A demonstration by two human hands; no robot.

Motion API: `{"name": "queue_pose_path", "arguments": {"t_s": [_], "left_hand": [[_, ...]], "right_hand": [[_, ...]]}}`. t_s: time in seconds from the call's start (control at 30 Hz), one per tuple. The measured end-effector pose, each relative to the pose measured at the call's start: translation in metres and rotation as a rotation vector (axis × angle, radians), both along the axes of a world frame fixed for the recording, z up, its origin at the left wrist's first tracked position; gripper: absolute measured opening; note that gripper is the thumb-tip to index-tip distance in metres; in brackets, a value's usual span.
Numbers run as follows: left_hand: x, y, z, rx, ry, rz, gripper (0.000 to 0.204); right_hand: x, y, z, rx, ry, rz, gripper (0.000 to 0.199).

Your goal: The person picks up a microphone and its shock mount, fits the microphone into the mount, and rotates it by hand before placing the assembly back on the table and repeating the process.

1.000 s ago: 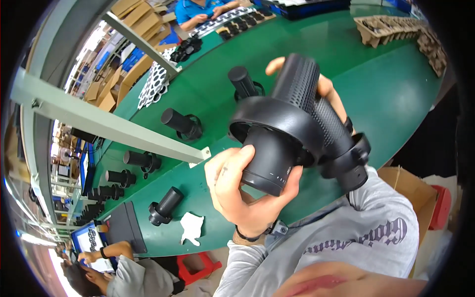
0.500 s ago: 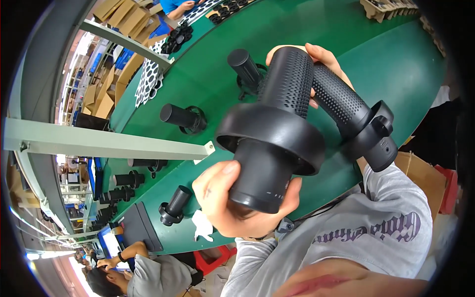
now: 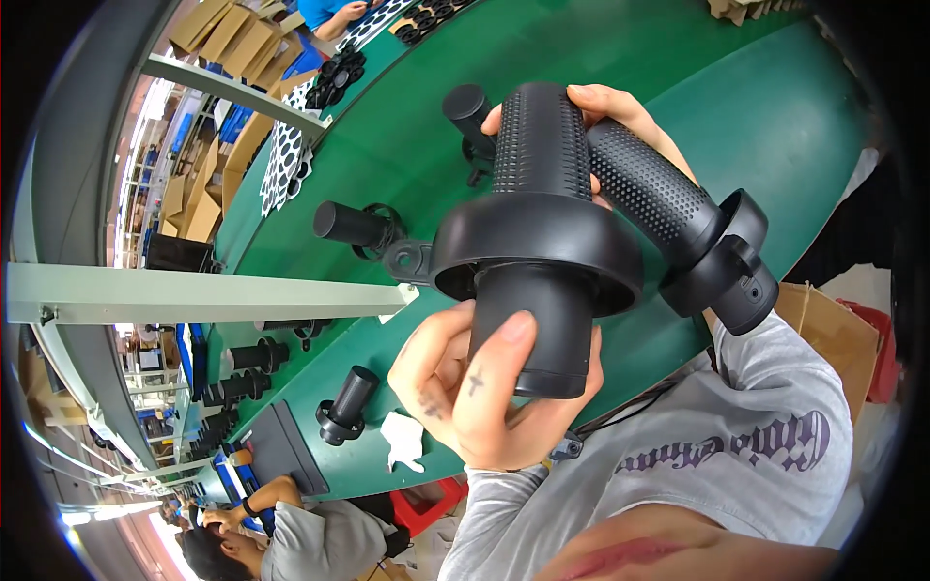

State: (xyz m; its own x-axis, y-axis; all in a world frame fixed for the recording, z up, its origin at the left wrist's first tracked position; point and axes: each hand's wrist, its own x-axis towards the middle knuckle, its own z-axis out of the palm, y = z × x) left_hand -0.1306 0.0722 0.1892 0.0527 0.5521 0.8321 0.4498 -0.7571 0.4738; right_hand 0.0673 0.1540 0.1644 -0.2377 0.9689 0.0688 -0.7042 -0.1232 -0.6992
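A large black desk microphone [image 3: 539, 232] with a dimpled grille and a wide ring mount is held up in front of me. My left hand [image 3: 484, 397] wraps its smooth lower body, thumb across the front. My right hand [image 3: 625, 111] is closed around the grille end from behind, its palm partly hidden. A second black microphone [image 3: 651, 189], also with a ring mount, slants down to the right, its grille end held in the same right hand. From the left of the first one's ring sticks out a bracket tab with a hole [image 3: 407, 259].
On the green table [image 3: 756, 116] lie more black microphones [image 3: 347, 225], another [image 3: 349, 402] nearer, and a white cloth [image 3: 403, 441]. A pale metal beam [image 3: 213, 295] crosses at left. A co-worker [image 3: 300, 533] sits lower left; cardboard boxes [image 3: 208, 184] stand behind.
The first microphone has turned and become more upright, bringing its bracket tab into sight on the left. My left thumb has moved onto the front of its body. My right hand has shifted slightly left.
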Motion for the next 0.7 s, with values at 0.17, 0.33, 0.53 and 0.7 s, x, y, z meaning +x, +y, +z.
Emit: {"name": "queue_pose_path", "arguments": {"t_s": [0.17, 0.33, 0.53, 0.7], "left_hand": [[0.006, -0.004, 0.001, 0.019, 0.005, 0.008, 0.060], [0.005, -0.001, -0.001, 0.103, 0.026, -0.007, 0.057], [-0.003, 0.002, 0.001, 0.299, 0.308, -0.033, 0.046], [-0.004, 0.008, 0.002, 0.533, 0.496, -0.004, 0.023]], "right_hand": [[0.001, 0.003, 0.005, 0.177, -0.067, 0.138, 0.057], [-0.004, -0.006, 0.010, 0.171, -0.070, 0.057, 0.055], [-0.001, -0.011, 0.010, 0.178, -0.039, 0.031, 0.052], [-0.004, -0.010, 0.010, 0.128, 0.019, 0.066, 0.051]]}}
